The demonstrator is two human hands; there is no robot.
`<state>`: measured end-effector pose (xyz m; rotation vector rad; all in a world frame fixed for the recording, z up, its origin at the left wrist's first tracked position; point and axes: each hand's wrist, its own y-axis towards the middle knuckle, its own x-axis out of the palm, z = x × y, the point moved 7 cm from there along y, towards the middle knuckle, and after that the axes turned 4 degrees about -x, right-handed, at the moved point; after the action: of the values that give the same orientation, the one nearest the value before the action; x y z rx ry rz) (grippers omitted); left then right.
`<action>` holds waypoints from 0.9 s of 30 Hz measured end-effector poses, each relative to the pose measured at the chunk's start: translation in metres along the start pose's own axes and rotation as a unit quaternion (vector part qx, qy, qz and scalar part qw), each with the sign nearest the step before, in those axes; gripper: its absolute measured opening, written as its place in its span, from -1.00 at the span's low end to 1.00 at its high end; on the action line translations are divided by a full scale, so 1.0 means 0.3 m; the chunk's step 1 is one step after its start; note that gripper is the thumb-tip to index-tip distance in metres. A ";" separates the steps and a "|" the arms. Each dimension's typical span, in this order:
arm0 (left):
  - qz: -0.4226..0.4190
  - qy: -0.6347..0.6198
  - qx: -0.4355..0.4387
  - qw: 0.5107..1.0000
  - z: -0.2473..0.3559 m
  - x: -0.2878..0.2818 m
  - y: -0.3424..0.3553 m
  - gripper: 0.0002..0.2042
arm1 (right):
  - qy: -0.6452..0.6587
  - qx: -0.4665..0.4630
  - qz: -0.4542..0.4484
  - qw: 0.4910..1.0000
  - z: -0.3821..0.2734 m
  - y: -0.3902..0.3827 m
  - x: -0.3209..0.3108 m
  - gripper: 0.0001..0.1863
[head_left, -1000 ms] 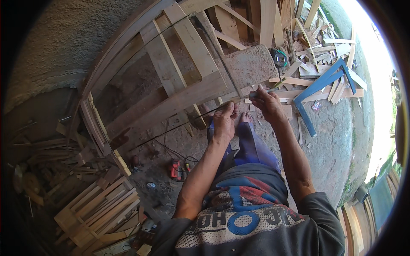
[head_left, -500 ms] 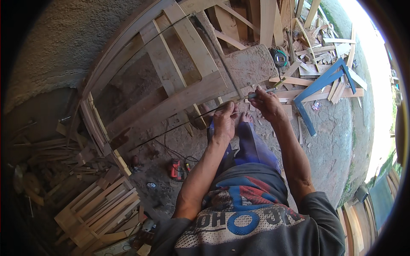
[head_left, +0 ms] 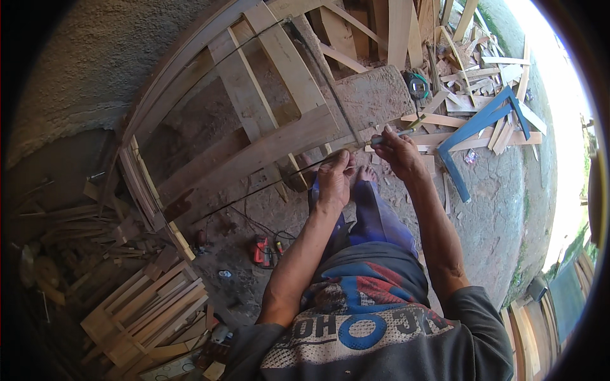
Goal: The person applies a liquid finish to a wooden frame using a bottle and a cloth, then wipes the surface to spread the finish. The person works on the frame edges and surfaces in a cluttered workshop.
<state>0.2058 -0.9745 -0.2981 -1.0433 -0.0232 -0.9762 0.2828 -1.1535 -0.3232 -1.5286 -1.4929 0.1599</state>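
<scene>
A thin dark cord [head_left: 254, 190] runs from the lower left up to my left hand [head_left: 335, 178]. The fingers of that hand are closed on it, near its upper right end. My right hand [head_left: 399, 153] grips a slim pale-grey rod-like tool [head_left: 377, 140] with a yellow-green end [head_left: 417, 122] sticking out past the fingers; its exact kind is unclear. Between the hands the cord and the tool meet, partly covered by fingers. A dark strap [head_left: 325, 76] comes down to this same point from the top of the slatted wooden frame [head_left: 286, 63].
A dusty wooden block [head_left: 375, 95] bears a tape measure [head_left: 416, 86]. To the right lies a blue angled metal frame [head_left: 473, 127] among scrap wood [head_left: 457, 76]. A red tool [head_left: 261, 251] rests on the floor, and slatted wood pieces [head_left: 149, 314] lie lower left.
My right hand and its tool have shifted very slightly. My left hand stays in place on the cord.
</scene>
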 end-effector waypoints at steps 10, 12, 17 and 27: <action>0.001 0.000 -0.004 1.000 -0.006 0.004 0.002 -0.88 | 0.000 -0.005 -0.015 1.000 0.003 0.003 -0.003 -0.57; 0.003 0.000 0.002 1.000 0.000 0.001 -0.001 -0.88 | -0.017 -0.013 0.014 1.000 0.001 0.007 -0.012 -0.54; 0.007 -0.001 0.004 1.000 -0.002 0.001 -0.002 -0.88 | -0.037 -0.023 0.045 0.998 -0.023 -0.024 0.007 -0.54; 0.008 0.002 -0.003 1.000 0.005 0.012 -0.010 -0.89 | -0.071 -0.023 0.024 0.997 -0.021 -0.033 0.025 -0.44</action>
<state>0.2065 -0.9762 -0.2936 -1.0446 -0.0085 -0.9647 0.2819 -1.1527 -0.3093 -1.6189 -1.5823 0.2683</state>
